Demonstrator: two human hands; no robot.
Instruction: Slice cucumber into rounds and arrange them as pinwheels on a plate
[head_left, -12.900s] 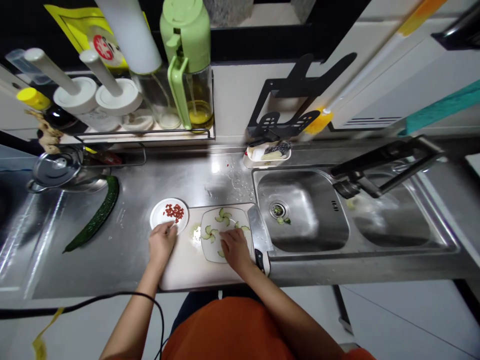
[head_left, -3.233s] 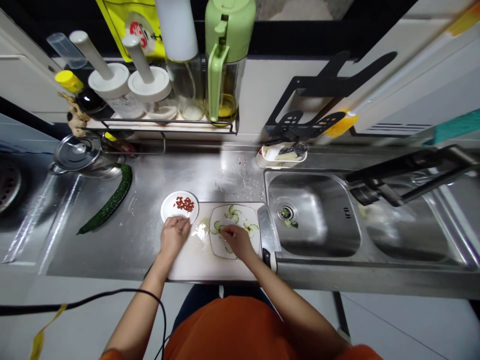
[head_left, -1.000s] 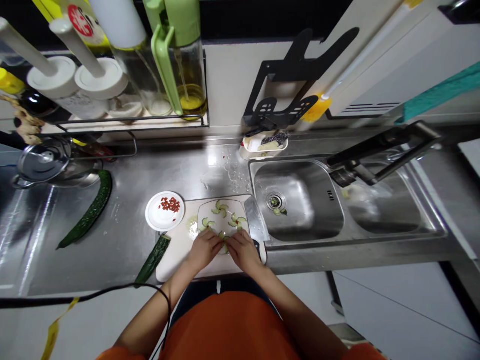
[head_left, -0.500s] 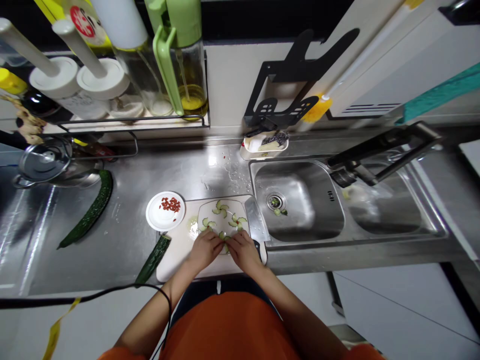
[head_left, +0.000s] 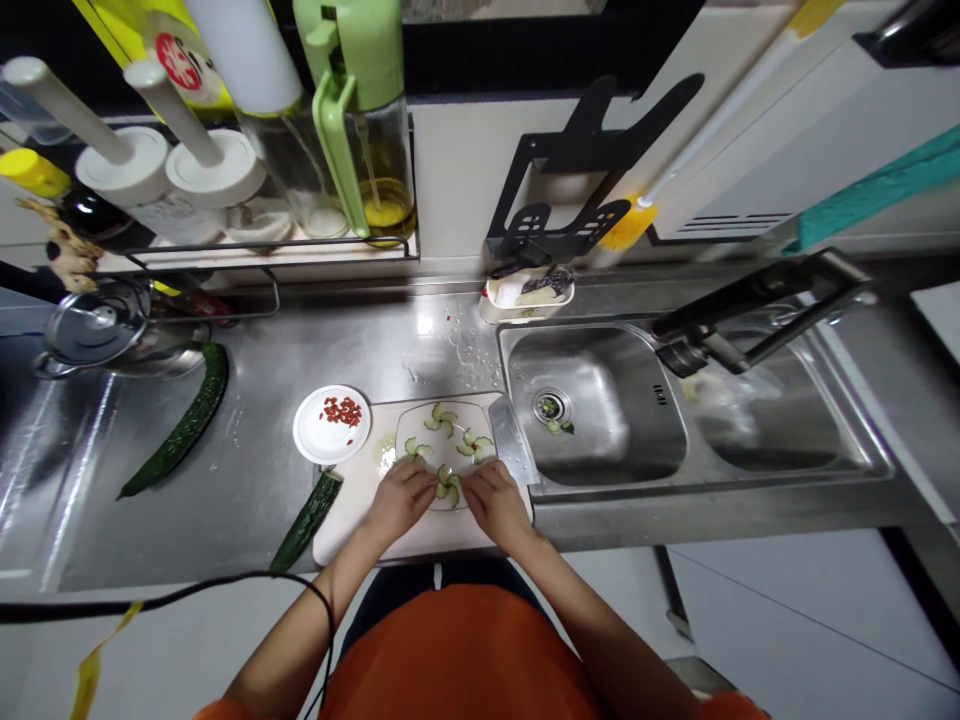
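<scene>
A squarish clear plate [head_left: 405, 418] lies on the white cutting board [head_left: 352, 520], with fans of thin cucumber slices [head_left: 441, 419] set around it. Between my hands, at the plate's near side, sits another fan of cucumber slices [head_left: 448, 488]. My left hand [head_left: 405, 497] is closed, its fingertips by the left edge of that fan. On the right edge my right hand [head_left: 495, 502] has its fingers bent together in the same way. Whether either hand pinches a slice cannot be made out. A cleaver [head_left: 513, 440] lies to the right, its handle hidden behind my right hand.
Left of the board are a white plate [head_left: 315, 440] with small red pieces, a cut cucumber [head_left: 307, 522] and a whole cucumber [head_left: 180, 440]. The double sink [head_left: 600, 400] and tap [head_left: 720, 320] stand right. A rack [head_left: 337, 245] of bottles overhangs the counter. A black cable [head_left: 225, 578] crosses in front.
My hands have drawn apart, left hand to the left and right hand to the right, uncovering the near fan of cucumber slices. The view has shifted slightly.
</scene>
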